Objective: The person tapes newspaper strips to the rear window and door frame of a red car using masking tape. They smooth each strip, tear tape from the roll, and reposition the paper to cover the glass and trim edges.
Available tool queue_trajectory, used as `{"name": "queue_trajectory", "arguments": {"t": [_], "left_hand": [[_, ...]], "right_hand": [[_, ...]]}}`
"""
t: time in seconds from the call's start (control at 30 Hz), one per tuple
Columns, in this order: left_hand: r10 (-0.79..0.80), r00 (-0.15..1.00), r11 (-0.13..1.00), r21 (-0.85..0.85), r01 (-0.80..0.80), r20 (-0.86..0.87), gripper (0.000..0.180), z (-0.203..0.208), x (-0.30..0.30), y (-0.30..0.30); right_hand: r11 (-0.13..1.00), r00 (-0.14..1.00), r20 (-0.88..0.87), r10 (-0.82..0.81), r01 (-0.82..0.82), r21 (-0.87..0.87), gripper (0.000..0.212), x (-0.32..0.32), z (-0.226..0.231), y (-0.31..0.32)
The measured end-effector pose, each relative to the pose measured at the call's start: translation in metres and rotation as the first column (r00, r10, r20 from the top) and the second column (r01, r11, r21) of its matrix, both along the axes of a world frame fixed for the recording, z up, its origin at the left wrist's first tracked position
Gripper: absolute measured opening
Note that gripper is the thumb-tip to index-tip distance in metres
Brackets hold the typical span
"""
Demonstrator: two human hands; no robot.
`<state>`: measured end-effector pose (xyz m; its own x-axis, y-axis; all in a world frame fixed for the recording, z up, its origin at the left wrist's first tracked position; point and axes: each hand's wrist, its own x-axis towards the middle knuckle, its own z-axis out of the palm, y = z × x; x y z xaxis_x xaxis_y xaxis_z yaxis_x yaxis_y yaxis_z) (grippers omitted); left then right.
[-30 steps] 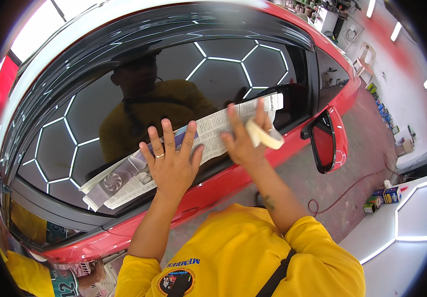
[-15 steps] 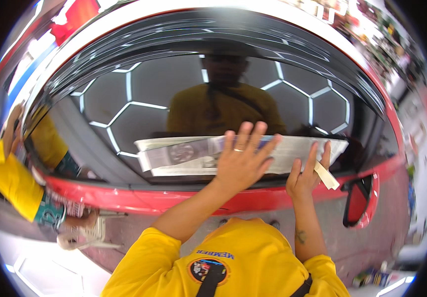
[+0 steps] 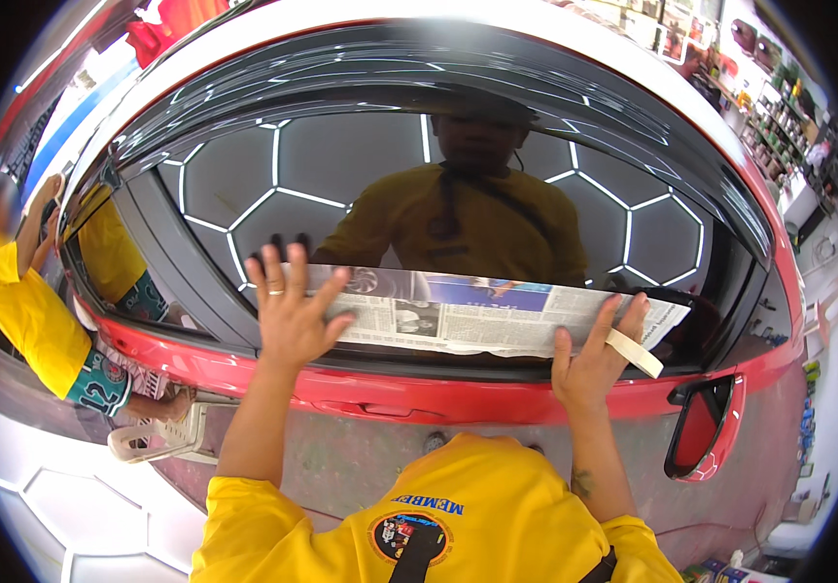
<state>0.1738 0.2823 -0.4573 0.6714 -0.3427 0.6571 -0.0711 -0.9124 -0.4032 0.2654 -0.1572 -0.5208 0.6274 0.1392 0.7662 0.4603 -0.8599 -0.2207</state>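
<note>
A folded strip of newspaper (image 3: 497, 321) lies along the lower part of a red car's dark side window (image 3: 273, 223). My left hand (image 3: 295, 306) presses on its left end, with fingers spread wide and a ring on one of them. Toward the other end, my right hand (image 3: 594, 355) rests on the paper with its fingers stretched out. A short cream strip of masking tape (image 3: 638, 354) sticks out beside its fingers. How the tape is attached there cannot be made out.
A red side mirror (image 3: 703, 428) juts out at the lower right. On the left, a person in a yellow shirt (image 3: 30, 321) sits on a pale plastic chair (image 3: 161, 437) by the car. Shelves of goods (image 3: 784, 136) stand at the far right.
My left hand has slid left from the middle of the newspaper to its left end. The paper lies flatter, its loose left flap now under that hand. My right hand stays near the right end.
</note>
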Motion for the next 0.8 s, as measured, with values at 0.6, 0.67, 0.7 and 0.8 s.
{"name": "queue_trajectory", "arguments": {"t": [0.6,0.67,0.7,0.8], "left_hand": [[-0.028,0.996,0.947,-0.318,0.054,0.085,0.076,-0.055,0.059,-0.224],[-0.014,0.996,0.947,-0.319,0.042,0.091,0.076,-0.056,0.059,-0.223],[-0.004,0.995,0.948,-0.316,0.035,0.098,0.076,-0.056,0.06,-0.225],[0.023,0.997,0.936,-0.353,0.005,0.075,0.077,-0.058,0.059,-0.23]], "right_hand": [[0.98,0.985,0.026,0.169,-0.171,0.099,0.055,-0.026,0.033,-0.036],[0.879,0.905,0.158,0.394,-0.422,0.224,0.038,-0.037,0.043,-0.044],[0.76,0.822,0.193,0.536,-0.569,0.315,0.038,-0.04,0.049,-0.044],[0.593,0.678,0.202,0.707,-0.724,0.352,0.034,-0.043,0.069,-0.015]]}}
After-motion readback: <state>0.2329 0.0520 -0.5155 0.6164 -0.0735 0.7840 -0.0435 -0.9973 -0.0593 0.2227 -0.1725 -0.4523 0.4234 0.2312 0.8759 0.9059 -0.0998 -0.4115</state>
